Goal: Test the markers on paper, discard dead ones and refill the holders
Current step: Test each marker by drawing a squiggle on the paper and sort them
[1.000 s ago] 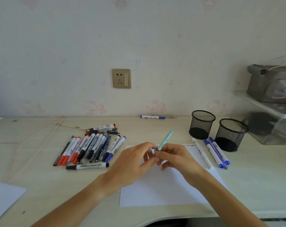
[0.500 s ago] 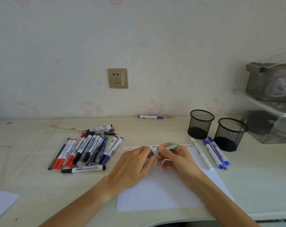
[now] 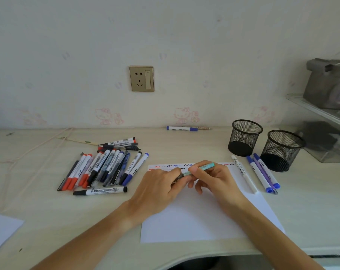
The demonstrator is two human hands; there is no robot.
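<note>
Marker pile point(image 3: 104, 168) lying on desk point(image 3: 38, 201) at left. Left hand point(image 3: 161, 184) pinching dark end of teal pen point(image 3: 201, 168), right hand point(image 3: 213, 178) gripping barrel, both over paper point(image 3: 194, 221). Few markers point(image 3: 262, 175) resting beside paper, near two mesh holders point(image 3: 245, 137) sitting at right.

Gold wall socket point(image 3: 141, 78), clear shelf point(image 3: 319, 112) (grey appliance point(image 3: 328, 84) on top), cartoon-cat wallpaper point(image 3: 185, 114).

a pale wall point(image 3: 184, 45) with faint pink cartoon-cat prints runs along the far edge of a light wood-grain tabletop point(image 3: 38, 221), in soft, even light. a brass-coloured socket plate point(image 3: 141, 78) sits on the wall, and a clear shelf point(image 3: 321, 112) stands at the right edge.
</note>
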